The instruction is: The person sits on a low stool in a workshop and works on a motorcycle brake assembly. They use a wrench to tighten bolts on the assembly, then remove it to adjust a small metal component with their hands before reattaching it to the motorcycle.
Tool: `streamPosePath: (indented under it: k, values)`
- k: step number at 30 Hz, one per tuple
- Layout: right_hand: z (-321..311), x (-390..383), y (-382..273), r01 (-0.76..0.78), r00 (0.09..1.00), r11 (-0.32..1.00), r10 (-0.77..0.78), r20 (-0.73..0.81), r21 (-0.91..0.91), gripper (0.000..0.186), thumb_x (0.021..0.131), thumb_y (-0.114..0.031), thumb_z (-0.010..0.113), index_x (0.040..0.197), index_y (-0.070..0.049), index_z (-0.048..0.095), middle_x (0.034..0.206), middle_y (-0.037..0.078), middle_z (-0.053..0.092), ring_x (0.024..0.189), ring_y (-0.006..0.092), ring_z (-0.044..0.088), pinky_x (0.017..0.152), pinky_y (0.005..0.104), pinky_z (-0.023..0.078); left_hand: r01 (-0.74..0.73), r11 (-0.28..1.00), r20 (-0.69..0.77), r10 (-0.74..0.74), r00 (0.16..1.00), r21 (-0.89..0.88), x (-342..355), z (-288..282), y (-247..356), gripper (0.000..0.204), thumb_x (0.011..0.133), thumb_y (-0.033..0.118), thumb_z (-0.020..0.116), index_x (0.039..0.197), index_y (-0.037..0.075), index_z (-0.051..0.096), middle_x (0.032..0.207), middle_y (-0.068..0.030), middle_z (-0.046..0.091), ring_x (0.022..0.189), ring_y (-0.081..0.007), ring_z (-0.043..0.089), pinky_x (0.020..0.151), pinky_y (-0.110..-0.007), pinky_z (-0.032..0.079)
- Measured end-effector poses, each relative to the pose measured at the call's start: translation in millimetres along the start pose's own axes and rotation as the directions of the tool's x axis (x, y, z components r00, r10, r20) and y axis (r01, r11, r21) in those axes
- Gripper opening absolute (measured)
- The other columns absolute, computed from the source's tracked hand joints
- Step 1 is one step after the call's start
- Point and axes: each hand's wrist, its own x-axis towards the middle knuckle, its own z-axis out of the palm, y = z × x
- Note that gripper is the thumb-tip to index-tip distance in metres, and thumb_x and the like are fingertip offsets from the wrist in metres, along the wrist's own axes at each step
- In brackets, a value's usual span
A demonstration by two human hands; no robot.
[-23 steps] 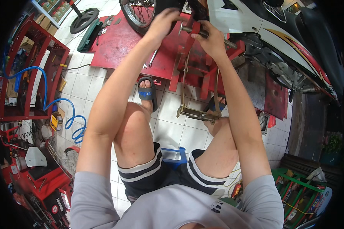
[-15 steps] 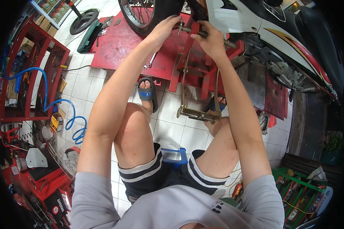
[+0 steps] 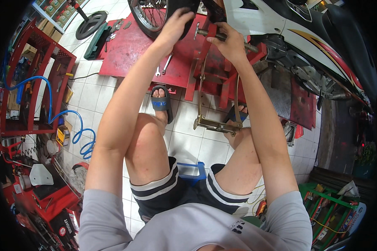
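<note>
At the top centre stands a red metal stand (image 3: pixel 202 54) with a dark metal rod (image 3: pixel 250 47) lying across its top. My right hand (image 3: pixel 231 44) is closed around the rod, thumb on the near side. A small T-shaped handle (image 3: pixel 196 31) sticks up at the rod's left end. My left hand (image 3: pixel 176 27) is apart from the rod, in front of the motorcycle's wheel (image 3: pixel 153 19). Its fingers are extended and partly blurred, with nothing visible in them. A brass-coloured metal frame (image 3: pixel 218 124) hangs below the stand by two long arms, near my right knee.
A red lift platform (image 3: pixel 130 54) carries two wrenches (image 3: pixel 167 62) and several small parts. The white motorcycle (image 3: pixel 259 21) fills the upper right. A red shelf rack (image 3: pixel 33 79) and a coiled blue hose (image 3: pixel 77 129) stand left. A green rack (image 3: pixel 326 209) is at lower right.
My left hand has left the rod's left end and moved left toward the wheel. The T-handle is now uncovered. My right hand remains on the rod.
</note>
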Motion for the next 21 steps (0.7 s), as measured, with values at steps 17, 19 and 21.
streamPosePath:
  k: [17,19,21]
  values:
    - [-1,1,-4,-0.016,0.999,1.0,0.017,0.042,-0.021,0.052,0.072,-0.018,0.084,0.116,-0.004,0.062,0.103,0.018,0.071,0.099,0.0303,0.069,0.087,0.0373,0.054,0.189,0.981,0.064,-0.191,0.979,0.042,-13,0,9,0.055,0.1,0.045,0.038,0.137,0.006,0.047,0.125,-0.0129,0.064,0.119,-0.0219,0.051,0.102,-0.037,0.035]
    - [1,1,-5,0.001,1.0,1.0,-0.001,0.018,-0.016,0.049,0.071,-0.014,0.084,0.114,-0.003,0.063,0.102,0.019,0.071,0.097,0.0314,0.07,0.086,0.0377,0.055,0.175,0.983,0.129,-0.167,0.977,-0.05,-6,-4,8,0.057,0.1,0.046,0.037,0.14,0.007,0.045,0.129,-0.01,0.061,0.122,-0.0205,0.05,0.104,-0.037,0.033]
    - [0,2,-7,-0.026,0.999,0.999,0.024,0.047,0.023,0.049,0.072,-0.014,0.083,0.114,-0.003,0.062,0.103,0.018,0.071,0.099,0.031,0.069,0.087,0.0375,0.055,0.033,0.945,0.283,0.063,0.957,-0.324,5,-16,15,0.059,0.1,0.046,0.037,0.144,0.007,0.041,0.136,-0.0059,0.056,0.128,-0.018,0.046,0.106,-0.039,0.031]
